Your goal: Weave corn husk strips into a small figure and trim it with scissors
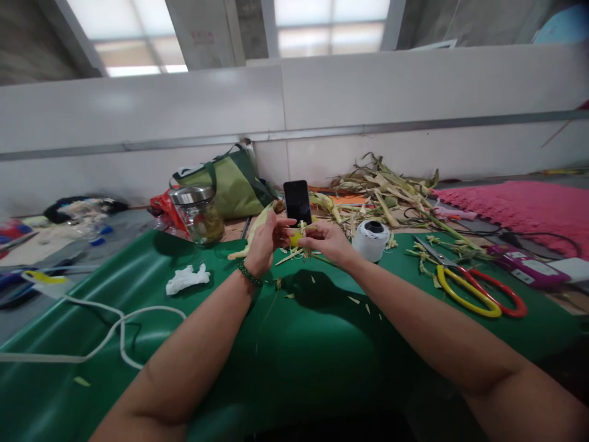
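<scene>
In front of the phone, my two hands meet over the green mat (294,356). My right hand (329,240) is closed, its fingertips pinching a small pale-yellow piece of corn husk (302,227) with frayed ends. From the other side my left hand (269,238), with a dark green bead bracelet at its wrist, curls its fingers in and meets the same piece at the fingertips. Part of the piece is hidden by the fingers. A white spool of thread (370,240) stands right of my right hand. Beside my left hand lies a pale husk (257,230).
A black phone (297,201) stands upright behind my hands. Scissors with red and yellow handles (469,288) lie at right, near dried husks (386,184). A lidded glass jar (197,218), green bag (237,184), crumpled tissue (188,280) and white cord (122,319) are at left.
</scene>
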Demonstrator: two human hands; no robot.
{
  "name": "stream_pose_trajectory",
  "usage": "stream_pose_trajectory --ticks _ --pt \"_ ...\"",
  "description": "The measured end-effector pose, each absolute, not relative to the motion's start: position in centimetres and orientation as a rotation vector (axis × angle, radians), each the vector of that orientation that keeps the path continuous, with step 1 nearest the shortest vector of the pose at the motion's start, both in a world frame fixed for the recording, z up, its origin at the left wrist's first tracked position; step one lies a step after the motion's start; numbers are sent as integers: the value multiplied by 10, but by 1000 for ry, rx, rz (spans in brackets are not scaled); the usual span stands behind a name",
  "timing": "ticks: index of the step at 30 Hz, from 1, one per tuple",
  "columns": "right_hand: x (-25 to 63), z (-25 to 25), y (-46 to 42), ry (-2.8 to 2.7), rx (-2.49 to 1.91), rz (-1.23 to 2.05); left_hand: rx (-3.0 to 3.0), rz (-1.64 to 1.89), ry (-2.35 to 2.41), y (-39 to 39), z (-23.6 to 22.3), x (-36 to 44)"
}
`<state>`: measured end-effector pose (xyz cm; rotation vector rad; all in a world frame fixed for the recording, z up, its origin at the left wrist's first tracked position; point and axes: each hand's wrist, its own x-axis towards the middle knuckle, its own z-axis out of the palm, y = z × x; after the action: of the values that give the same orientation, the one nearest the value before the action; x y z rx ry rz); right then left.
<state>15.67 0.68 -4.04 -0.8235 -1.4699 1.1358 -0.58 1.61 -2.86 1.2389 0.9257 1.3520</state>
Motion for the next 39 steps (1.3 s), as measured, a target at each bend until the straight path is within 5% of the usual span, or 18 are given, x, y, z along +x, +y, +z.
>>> stream_pose_trajectory --ticks 18,25,39 --pt "219 11 -48 -1706 -1085 244 1448 1055 945 12 -15 -13" --pt "365 8 -69 -1347 -2177 -268 1428 1173 1043 23 -20 -15" --pt "355 -17 -37 -1573 -2383 -164 1500 1243 1113 32 -26 -21"
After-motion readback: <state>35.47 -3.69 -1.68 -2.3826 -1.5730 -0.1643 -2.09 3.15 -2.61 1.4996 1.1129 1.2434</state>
